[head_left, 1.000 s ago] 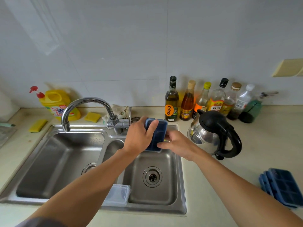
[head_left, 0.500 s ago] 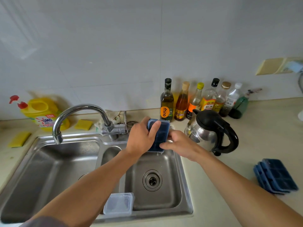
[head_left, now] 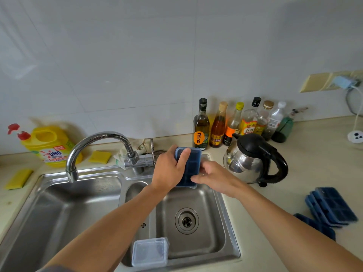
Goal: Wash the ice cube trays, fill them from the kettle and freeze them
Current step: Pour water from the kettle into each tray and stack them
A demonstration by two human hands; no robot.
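I hold a dark blue ice cube tray [head_left: 192, 165] tilted upright over the back of the right sink basin [head_left: 214, 228]. My left hand [head_left: 169, 169] grips its left side, thumb across the top. My right hand [head_left: 214, 177] holds its lower right edge. A steel kettle [head_left: 247, 161] with a black lid and handle stands just right of the sink. Several more blue ice cube trays [head_left: 332, 207] are stacked on the counter at the right. A clear plastic lid [head_left: 150, 252] rests on the sink's front rim. No water runs from the tap [head_left: 98, 146].
A row of oil and sauce bottles [head_left: 235, 124] lines the wall behind the kettle. Yellow detergent jug [head_left: 49, 146] and yellow sponges [head_left: 99, 157] sit left of the tap. A white cable and plug [head_left: 355, 136] lie at the far right.
Both hands keep the tray over the right basin with little movement. My head has shifted, so the view shows more of the counter on the right and the wall sockets.
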